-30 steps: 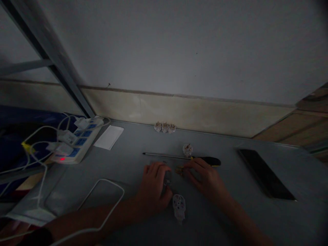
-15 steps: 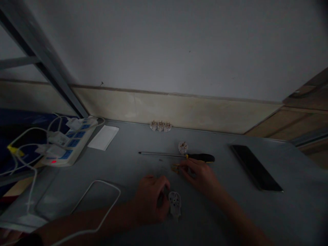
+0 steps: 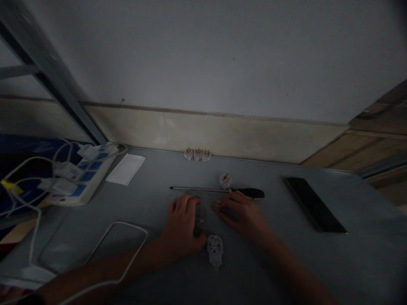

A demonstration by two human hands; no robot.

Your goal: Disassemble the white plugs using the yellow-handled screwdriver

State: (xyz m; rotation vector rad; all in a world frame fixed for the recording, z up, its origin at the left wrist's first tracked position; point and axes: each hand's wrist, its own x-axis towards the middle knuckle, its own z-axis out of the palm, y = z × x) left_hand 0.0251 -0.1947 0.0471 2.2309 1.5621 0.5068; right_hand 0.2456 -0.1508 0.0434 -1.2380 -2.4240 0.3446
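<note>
My left hand (image 3: 182, 224) is closed around a translucent plug shell half (image 3: 200, 214), its thumb and fingers at either end of it. With my right hand (image 3: 243, 212) I pinch small brass-coloured plug pins (image 3: 215, 206) just above the table. Another clear plug shell half (image 3: 215, 250), with holes showing, lies below my left thumb. Behind my right fingers lies a long screwdriver (image 3: 199, 189) with a black and yellow handle. A plug body with pins up (image 3: 225, 181) stands just beyond its shaft.
Three similar plug pieces (image 3: 197, 154) stand in a row by the wall. A dark phone-like slab (image 3: 314, 204) lies on the right. At the left are a white folded paper (image 3: 125, 169) and a power strip (image 3: 92, 176) with several plugs; a white cable (image 3: 132, 224) loops over my left forearm.
My left hand has moved up and turned, so the clear shell half now faces the camera, nearer the brass pins. My right hand keeps its pinch in nearly the same place.
</note>
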